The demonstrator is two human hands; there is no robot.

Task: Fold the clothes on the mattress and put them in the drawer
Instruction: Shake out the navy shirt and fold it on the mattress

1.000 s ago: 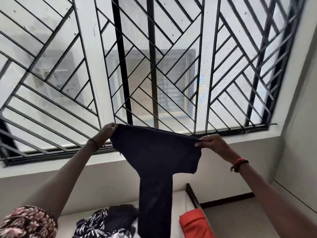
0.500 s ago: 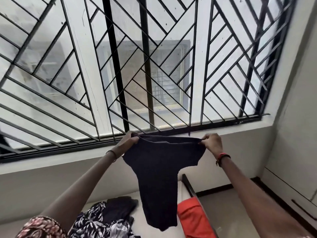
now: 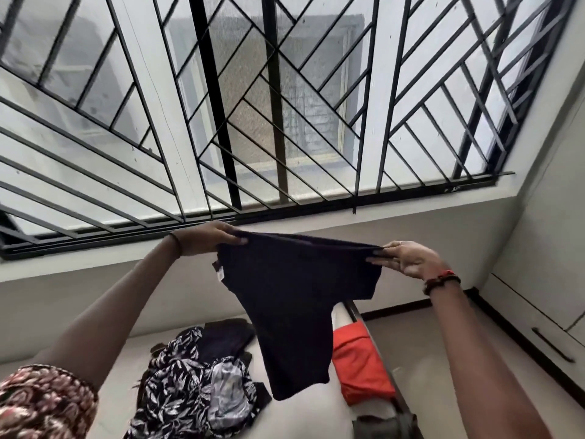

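**Dark garment stretched out in the air, fold not started yet**

So both hands have the dark garment (image 3: 294, 296) by its top edge. The left hand (image 3: 205, 239) pinches one corner between thumb and fingers, and the right hand (image 3: 408, 259) pinches the other the same way, with the edge pulled taut between them. It hangs in the air above the mattress (image 3: 300, 416), not touching it.

Compared to a second ago, the hands sit wider apart and the hanging end is now fully in view, when before it ran off the bottom. To me that reads as shaking it out flat before the first fold.

Plenty left to do: a patterned pile (image 3: 190, 391) and a red cloth (image 3: 361, 365) are lying on the mattress. The handled front (image 3: 538, 327) at right might be the drawer, can't say for sure.
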